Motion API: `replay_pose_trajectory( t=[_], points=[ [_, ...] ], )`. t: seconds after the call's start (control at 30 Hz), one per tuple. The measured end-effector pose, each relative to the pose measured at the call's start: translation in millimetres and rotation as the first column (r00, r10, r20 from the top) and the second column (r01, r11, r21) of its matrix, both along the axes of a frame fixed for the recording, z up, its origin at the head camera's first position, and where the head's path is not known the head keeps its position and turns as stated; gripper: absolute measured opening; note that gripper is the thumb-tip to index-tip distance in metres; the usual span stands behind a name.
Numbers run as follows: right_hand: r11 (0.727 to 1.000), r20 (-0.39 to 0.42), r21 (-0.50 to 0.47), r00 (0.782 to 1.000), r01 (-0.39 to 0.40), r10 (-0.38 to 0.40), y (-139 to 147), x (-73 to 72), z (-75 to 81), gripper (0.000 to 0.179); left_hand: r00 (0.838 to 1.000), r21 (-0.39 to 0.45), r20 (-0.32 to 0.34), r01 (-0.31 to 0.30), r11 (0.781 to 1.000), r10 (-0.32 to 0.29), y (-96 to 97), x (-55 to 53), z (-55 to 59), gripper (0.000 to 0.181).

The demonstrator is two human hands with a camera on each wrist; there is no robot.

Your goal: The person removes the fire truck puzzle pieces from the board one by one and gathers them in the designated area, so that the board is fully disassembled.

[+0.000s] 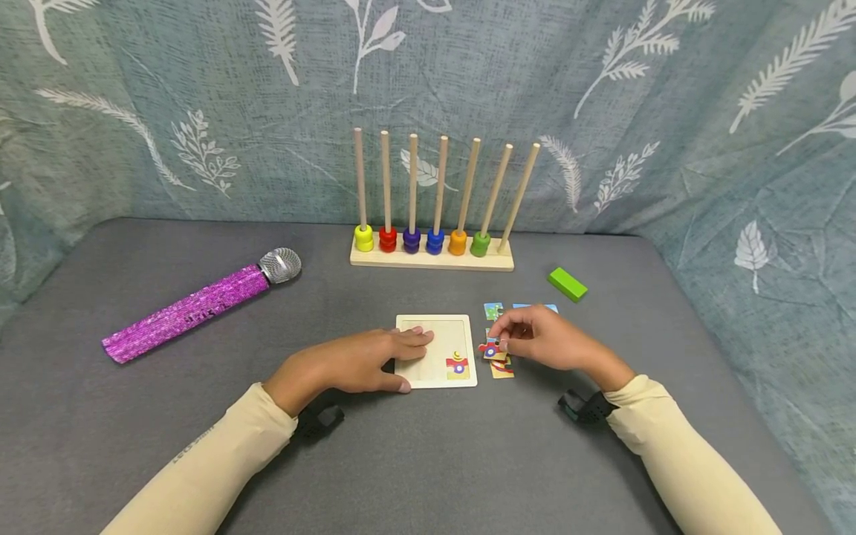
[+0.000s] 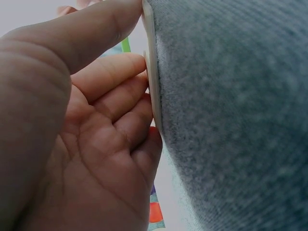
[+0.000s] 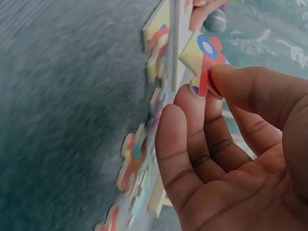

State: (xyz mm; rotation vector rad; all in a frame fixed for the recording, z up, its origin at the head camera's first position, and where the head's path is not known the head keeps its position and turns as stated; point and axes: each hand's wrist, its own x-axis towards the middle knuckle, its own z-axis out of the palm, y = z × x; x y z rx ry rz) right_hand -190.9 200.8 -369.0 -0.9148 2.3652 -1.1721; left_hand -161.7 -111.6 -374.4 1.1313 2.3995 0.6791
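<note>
A square wooden puzzle tray (image 1: 438,379) lies flat on the table, with one jigsaw piece (image 1: 458,369) set in its lower right corner. My left hand (image 1: 371,360) rests on the tray's left side, fingers stretched over the board and thumb at the near edge. Between thumb and fingertips my right hand (image 1: 551,340) pinches a puzzle piece (image 3: 204,55) showing a blue-and-white wheel and a red band. This piece is held just right of the tray, above other loose pieces (image 1: 503,369). Part of the loose pieces is hidden beneath the right hand.
Behind the tray stands a wooden peg rack (image 1: 431,260) with coloured beads on most of its rods. A green block (image 1: 568,284) lies at the right. To the left is a microphone (image 1: 200,308) with a glittery magenta handle. A patterned curtain (image 1: 321,148) hangs behind the table.
</note>
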Motion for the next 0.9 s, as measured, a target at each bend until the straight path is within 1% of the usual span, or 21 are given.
replay_pose_trajectory(
  t=[0.1, 0.3, 0.47, 0.57, 0.7, 0.9],
  points=[
    [1.000, 0.004, 0.006, 1.000, -0.001, 0.001, 3.9, -0.4, -0.8, 0.013, 1.000, 0.001, -0.002, 0.002, 1.000, -0.002, -0.5, -0.2, -0.1, 0.063],
    [0.999, 0.002, 0.021, 1.000, 0.028, -0.028, 14.2, 1.2, 0.6, 0.015, 1.000, -0.004, -0.004, 0.002, 1.000, -0.002, -0.7, -0.2, 0.7, 0.062],
    [0.999, 0.017, 0.036, 0.999, 0.034, -0.035, 22.8, 1.6, 1.7, 0.016, 1.000, -0.001, -0.006, 0.004, 1.000, -0.004, -1.0, 0.3, 1.5, 0.062],
    [0.999, 0.011, 0.038, 0.999, 0.035, -0.035, 27.0, 1.8, 2.4, 0.016, 1.000, 0.001, -0.007, 0.004, 1.000, -0.004, -1.1, 0.3, 1.4, 0.062],
    [0.997, 0.000, 0.066, 0.999, 0.043, -0.043, 30.5, 2.2, 2.3, 0.016, 1.000, 0.000, -0.005, 0.002, 1.000, -0.002, -1.1, 0.2, 1.3, 0.062],
    [0.997, 0.020, 0.069, 1.000, 0.021, -0.022, 32.0, 3.1, 0.6, 0.015, 1.000, 0.011, -0.005, 0.009, 1.000, -0.009, -1.0, 0.7, 0.5, 0.062]
  ],
)
